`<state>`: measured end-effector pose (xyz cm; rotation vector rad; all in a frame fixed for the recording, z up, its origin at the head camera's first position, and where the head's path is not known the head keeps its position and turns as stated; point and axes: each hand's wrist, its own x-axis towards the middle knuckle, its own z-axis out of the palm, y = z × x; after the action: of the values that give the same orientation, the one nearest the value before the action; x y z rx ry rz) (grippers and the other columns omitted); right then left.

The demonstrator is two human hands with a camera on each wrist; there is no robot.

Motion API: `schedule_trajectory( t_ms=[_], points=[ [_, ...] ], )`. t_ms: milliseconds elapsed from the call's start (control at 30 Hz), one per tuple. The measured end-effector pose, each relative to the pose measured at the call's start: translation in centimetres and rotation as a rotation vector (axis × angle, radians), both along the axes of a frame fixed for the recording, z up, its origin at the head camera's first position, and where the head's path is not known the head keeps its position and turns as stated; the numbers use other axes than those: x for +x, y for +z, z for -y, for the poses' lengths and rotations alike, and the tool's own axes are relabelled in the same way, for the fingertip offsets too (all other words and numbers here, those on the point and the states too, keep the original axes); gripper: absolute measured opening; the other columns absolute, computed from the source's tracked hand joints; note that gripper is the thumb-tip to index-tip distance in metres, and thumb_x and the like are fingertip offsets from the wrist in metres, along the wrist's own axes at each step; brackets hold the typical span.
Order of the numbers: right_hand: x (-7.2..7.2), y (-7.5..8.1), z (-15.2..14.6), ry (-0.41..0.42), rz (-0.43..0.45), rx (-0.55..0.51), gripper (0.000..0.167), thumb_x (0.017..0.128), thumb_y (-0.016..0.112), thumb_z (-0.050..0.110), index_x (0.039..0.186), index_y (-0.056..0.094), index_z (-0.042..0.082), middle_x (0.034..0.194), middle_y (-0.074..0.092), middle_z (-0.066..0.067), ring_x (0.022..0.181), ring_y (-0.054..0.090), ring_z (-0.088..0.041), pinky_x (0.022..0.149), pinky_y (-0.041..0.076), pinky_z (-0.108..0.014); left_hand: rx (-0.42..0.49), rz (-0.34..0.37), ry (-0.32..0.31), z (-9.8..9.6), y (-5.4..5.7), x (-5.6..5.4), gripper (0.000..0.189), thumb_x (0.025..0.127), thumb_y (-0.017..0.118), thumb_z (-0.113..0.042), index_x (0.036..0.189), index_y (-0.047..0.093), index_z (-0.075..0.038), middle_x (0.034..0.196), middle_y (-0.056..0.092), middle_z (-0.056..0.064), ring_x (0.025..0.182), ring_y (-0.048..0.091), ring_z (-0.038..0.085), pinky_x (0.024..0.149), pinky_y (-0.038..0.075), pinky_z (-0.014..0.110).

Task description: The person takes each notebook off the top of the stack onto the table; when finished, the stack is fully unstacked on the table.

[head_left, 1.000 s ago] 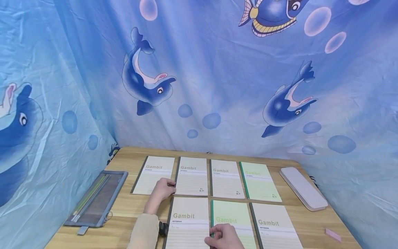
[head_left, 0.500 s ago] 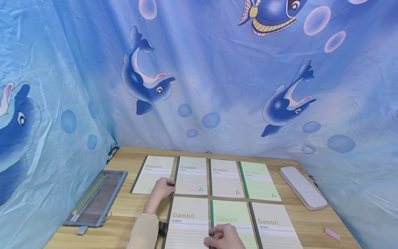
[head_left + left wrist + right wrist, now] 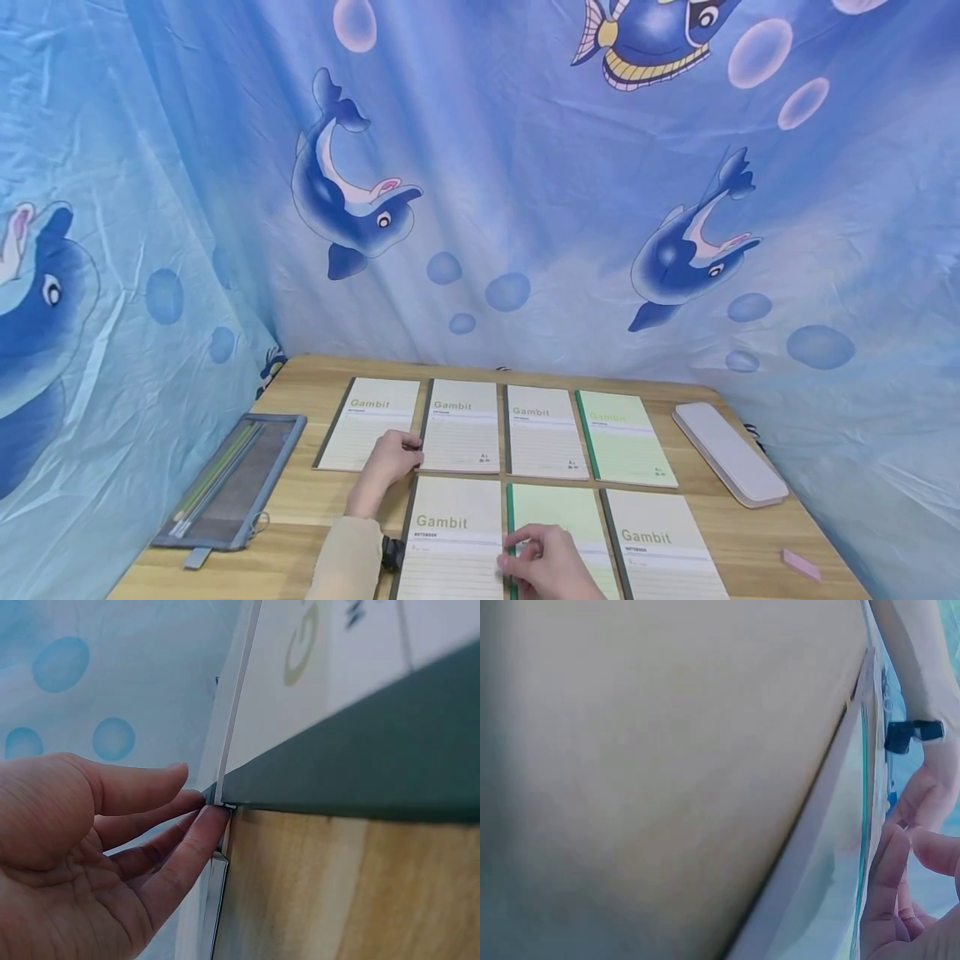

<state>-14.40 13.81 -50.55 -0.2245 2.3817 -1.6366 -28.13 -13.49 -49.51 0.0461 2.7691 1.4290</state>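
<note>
Seven-odd "Gambit" notebooks lie flat in two rows, so several in all. My left hand has its fingertips at the lower left corner of the second white notebook in the back row; in the left wrist view those fingers meet the corner at its dark spine, thumb apart from it. My right hand, fingers loosely bent, is over the left side of the front green notebook, thumb near the right edge of the front white notebook. Nothing shows between its fingers in the head view.
A grey mesh pencil case with pencils lies on the left. At the right are a white oblong case, a pink eraser-like block and another white notebook. Blue sea-print curtains enclose the wooden table.
My right hand has risen slightly and shifted right, off the front white notebook's edge and over the green one. My left hand and the notebooks look unmoved.
</note>
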Motion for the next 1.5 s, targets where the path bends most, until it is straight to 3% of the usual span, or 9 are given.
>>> schedule_trajectory(
  t_ms=[367, 633, 1000, 1233, 1500],
  points=[
    [-3.2, 0.5, -0.3, -0.057, -0.114, 0.027, 0.026, 0.087, 0.077, 0.016, 0.100, 0.067, -0.004, 0.064, 0.065, -0.006, 0.051, 0.065, -0.021, 0.048, 0.056, -0.028, -0.025, -0.030, -0.003, -0.1, 0.1, 0.1, 0.025, 0.089, 0.066, -0.002, 0.110, 0.068, 0.011, 0.103, 0.070, 0.022, 0.094, 0.067, 0.033, 0.078, 0.057, 0.042],
    [-6.6, 1.2, -0.2, -0.127, -0.105, 0.031, 0.031, 0.086, 0.077, 0.015, 0.105, 0.066, -0.007, 0.075, 0.062, -0.004, 0.056, 0.065, -0.017, 0.056, 0.059, -0.032, -0.017, -0.033, -0.001, -0.1, 0.0, 0.0, 0.022, 0.089, 0.066, -0.002, 0.107, 0.069, 0.010, 0.099, 0.070, 0.019, 0.090, 0.067, 0.030, 0.076, 0.057, 0.040],
    [-12.3, 1.6, 0.2, -0.114, -0.254, 0.242, 0.037, 0.086, 0.078, 0.021, 0.111, 0.066, -0.004, 0.078, 0.063, -0.003, 0.062, 0.059, -0.015, 0.055, 0.049, -0.030, -0.016, -0.031, 0.005, -0.2, 0.0, -0.1, 0.022, 0.089, 0.066, -0.002, 0.107, 0.068, 0.010, 0.100, 0.070, 0.020, 0.092, 0.067, 0.032, 0.079, 0.057, 0.043],
    [-15.4, 1.2, 0.8, -0.116, -0.220, 0.313, 0.041, 0.087, 0.077, 0.021, 0.117, 0.064, -0.003, 0.082, 0.062, -0.003, 0.070, 0.057, -0.015, 0.061, 0.048, -0.030, -0.022, -0.033, 0.009, -0.2, 0.0, -0.1, 0.021, 0.089, 0.066, -0.002, 0.106, 0.070, 0.009, 0.100, 0.071, 0.019, 0.093, 0.067, 0.032, 0.082, 0.057, 0.044],
    [-16.7, 0.6, 1.1, -0.080, -0.157, 0.302, 0.048, 0.089, 0.075, 0.016, 0.128, 0.058, -0.005, 0.080, 0.059, -0.004, 0.068, 0.052, -0.015, 0.059, 0.043, -0.029, -0.007, -0.023, 0.013, 0.0, -0.1, -0.2, 0.021, 0.089, 0.066, -0.003, 0.106, 0.069, 0.009, 0.097, 0.070, 0.017, 0.089, 0.067, 0.029, 0.077, 0.057, 0.041]
  ],
)
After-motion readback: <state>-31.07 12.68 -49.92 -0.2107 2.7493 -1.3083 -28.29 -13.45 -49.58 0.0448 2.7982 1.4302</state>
